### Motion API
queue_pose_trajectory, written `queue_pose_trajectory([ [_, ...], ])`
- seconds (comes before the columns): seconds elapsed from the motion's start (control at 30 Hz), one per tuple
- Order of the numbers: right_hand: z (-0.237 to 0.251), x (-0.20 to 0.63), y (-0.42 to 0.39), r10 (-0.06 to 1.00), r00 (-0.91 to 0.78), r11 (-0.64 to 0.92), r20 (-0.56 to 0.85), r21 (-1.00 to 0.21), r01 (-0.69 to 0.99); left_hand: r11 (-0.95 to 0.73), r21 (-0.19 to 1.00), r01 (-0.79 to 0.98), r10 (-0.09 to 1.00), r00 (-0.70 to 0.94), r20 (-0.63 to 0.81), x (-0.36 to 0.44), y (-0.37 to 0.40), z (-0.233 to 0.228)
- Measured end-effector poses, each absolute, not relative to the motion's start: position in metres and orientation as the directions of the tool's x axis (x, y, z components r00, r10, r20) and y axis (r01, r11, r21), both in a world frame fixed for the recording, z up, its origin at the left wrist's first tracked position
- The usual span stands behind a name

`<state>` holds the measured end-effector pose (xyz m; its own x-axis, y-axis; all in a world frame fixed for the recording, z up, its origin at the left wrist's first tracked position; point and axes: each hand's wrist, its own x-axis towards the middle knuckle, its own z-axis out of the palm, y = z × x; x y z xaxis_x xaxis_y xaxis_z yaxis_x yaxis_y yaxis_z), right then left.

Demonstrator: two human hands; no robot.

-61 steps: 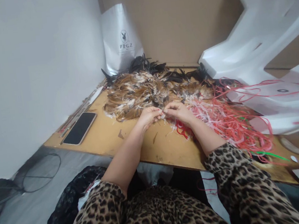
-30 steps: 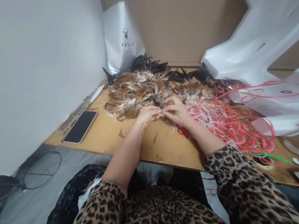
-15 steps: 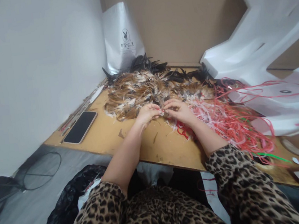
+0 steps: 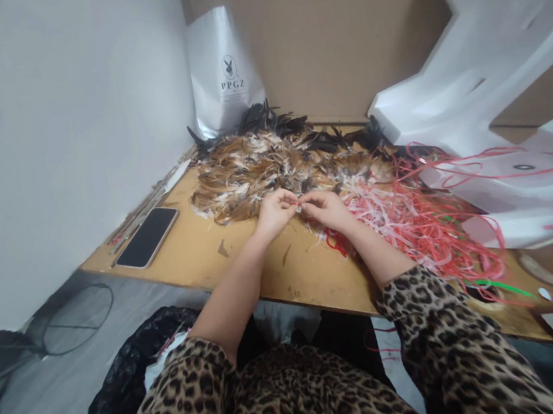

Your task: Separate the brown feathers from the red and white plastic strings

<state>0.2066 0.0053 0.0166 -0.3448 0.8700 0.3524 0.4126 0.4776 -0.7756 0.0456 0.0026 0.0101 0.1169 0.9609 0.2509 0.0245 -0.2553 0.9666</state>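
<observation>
My left hand and my right hand meet fingertip to fingertip above the front of the table. Both are closed in a pinch around something tiny, whitish and reddish, too small to name. Just behind them spreads a heap of brown and white feathers, with black feathers along its back. To the right of my right hand lies a tangled pile of red and pink ribbon strips, whose near strands come close to my right wrist.
A phone lies on the wooden table at the left. A silver-white bag stands at the back against the wall. White curved panels rise at the right. A black plastic bag sits on the floor.
My fingers have drawn closer together, and the right hand's raised fingers have folded in toward the pinch. The view has shifted slightly; the feathers and ribbons lie as before.
</observation>
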Motion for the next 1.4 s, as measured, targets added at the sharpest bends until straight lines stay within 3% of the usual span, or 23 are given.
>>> queue_pose_trajectory([
  [0.47,0.011,0.196,0.005,0.923,-0.193,0.382,0.333,-0.851,0.360,-0.468,0.807,0.359,0.881,0.116,0.459,0.040,0.000,0.008],
  [0.67,0.014,0.195,0.005,0.937,-0.180,0.337,0.299,-0.910,0.241,-0.529,0.725,0.441,0.836,0.123,0.534,0.039,-0.002,0.008],
  [1.03,0.019,0.197,0.002,0.950,-0.201,0.297,0.239,-0.889,0.348,-0.648,0.591,0.481,0.718,0.127,0.685,0.040,0.003,0.001],
  [1.4,0.003,0.206,0.016,0.942,-0.084,0.336,0.326,-0.891,0.307,-0.610,0.668,0.426,0.755,0.060,0.652,0.042,0.006,-0.001],
])
